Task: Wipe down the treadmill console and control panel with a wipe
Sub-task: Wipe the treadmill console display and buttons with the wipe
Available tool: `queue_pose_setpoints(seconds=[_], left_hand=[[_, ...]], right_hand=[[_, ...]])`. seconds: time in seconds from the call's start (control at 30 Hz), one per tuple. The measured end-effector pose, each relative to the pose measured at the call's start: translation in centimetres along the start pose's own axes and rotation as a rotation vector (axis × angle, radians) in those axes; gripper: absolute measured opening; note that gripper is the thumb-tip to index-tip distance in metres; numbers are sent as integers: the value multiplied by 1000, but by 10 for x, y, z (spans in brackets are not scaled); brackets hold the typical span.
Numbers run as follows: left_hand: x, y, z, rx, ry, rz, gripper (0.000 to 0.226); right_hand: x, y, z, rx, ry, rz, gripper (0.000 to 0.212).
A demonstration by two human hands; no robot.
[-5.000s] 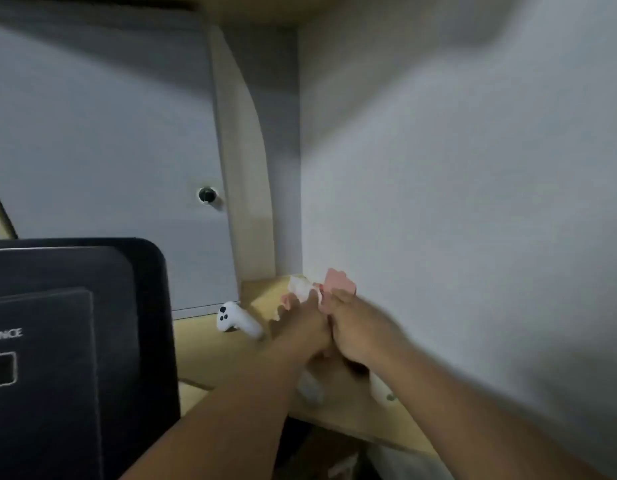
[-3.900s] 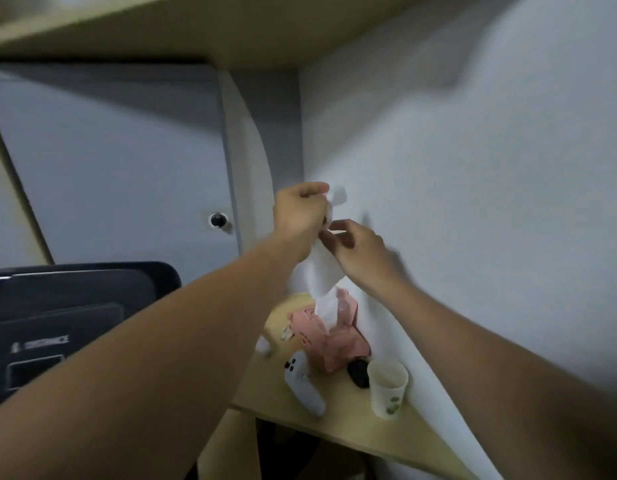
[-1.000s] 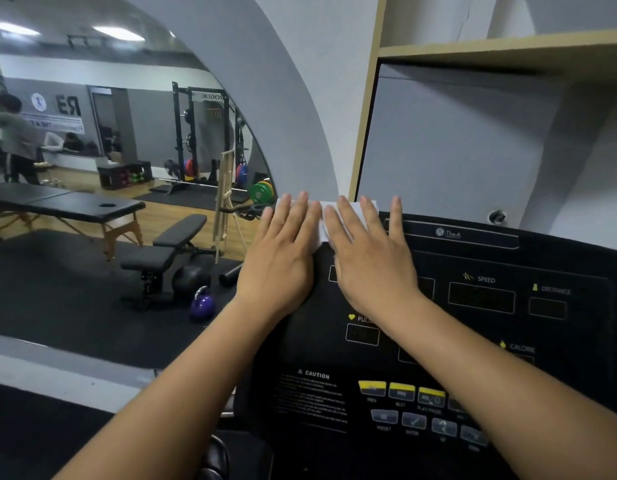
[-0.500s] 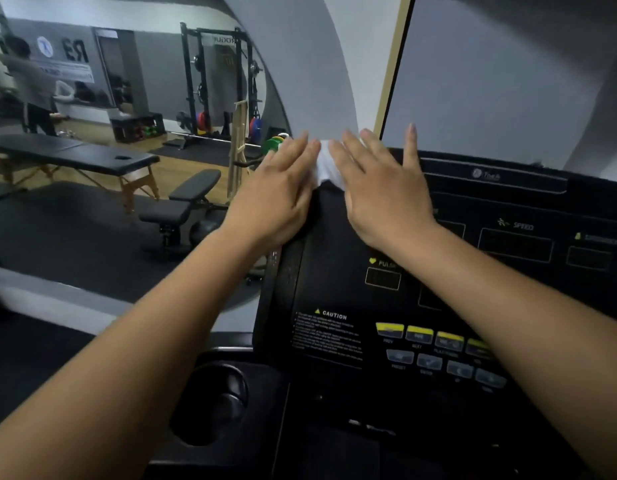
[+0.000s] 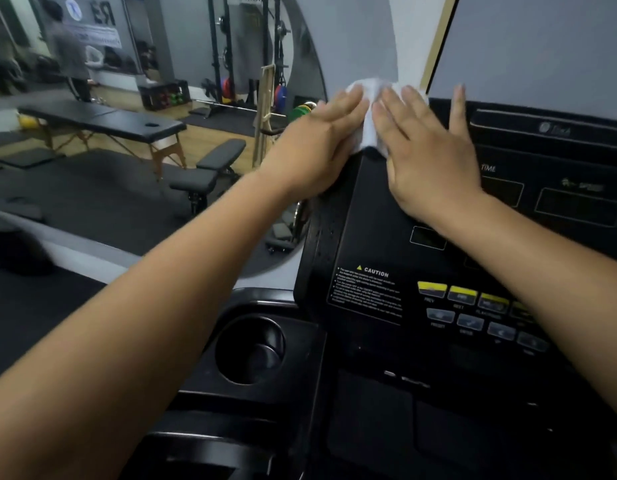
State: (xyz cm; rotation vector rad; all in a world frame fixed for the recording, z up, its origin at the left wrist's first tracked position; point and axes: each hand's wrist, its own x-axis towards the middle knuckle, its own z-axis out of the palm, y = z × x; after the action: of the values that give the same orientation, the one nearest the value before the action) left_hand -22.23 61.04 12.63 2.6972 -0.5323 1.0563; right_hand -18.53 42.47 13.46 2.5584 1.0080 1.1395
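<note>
The black treadmill console (image 5: 369,237) fills the right half of the view, with display windows, a caution label and rows of yellow and grey buttons (image 5: 473,306). A white wipe (image 5: 367,109) lies over the console's top left corner. My left hand (image 5: 317,143) presses flat on the wipe at the console's left edge. My right hand (image 5: 425,150) presses flat on it beside the left hand, fingers straight and spread over the panel's upper left. Most of the wipe is hidden under both palms.
A round cup holder (image 5: 250,348) sits in the tray at the console's lower left. A wall mirror (image 5: 144,98) to the left reflects a gym with a massage table, a bench and a rack. A grey cabinet door (image 5: 542,46) stands behind the console.
The view has tilted down and closer, showing the cup holder. Both hands stay flat on the wipe at the console's top left corner, shifted only slightly.
</note>
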Motion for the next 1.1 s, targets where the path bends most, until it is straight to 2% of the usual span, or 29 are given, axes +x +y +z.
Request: queue_pose_setpoints(seconds=[0.13,0.37,0.57,0.83,1.0,1.1], left_hand=[[-40,3,14,12,-23,28,47],[9,-9,-3,3,-29,-19,52],[-40,11,27,45,3,53,52],[3,21,25,135,15,-106,58],[-45,40,47,142,54,-103,59],[-32,39,41,136,53,-132,60]], right_hand=[[-29,-1,5,-38,-22,-56,56],[19,0,-3,-31,-53,37,57],[-38,-10,8,-54,-11,-57,60],[6,-7,-5,-81,-82,124,59],[-42,-11,3,-50,-56,56,60],[-30,-6,0,-36,-61,58,60]])
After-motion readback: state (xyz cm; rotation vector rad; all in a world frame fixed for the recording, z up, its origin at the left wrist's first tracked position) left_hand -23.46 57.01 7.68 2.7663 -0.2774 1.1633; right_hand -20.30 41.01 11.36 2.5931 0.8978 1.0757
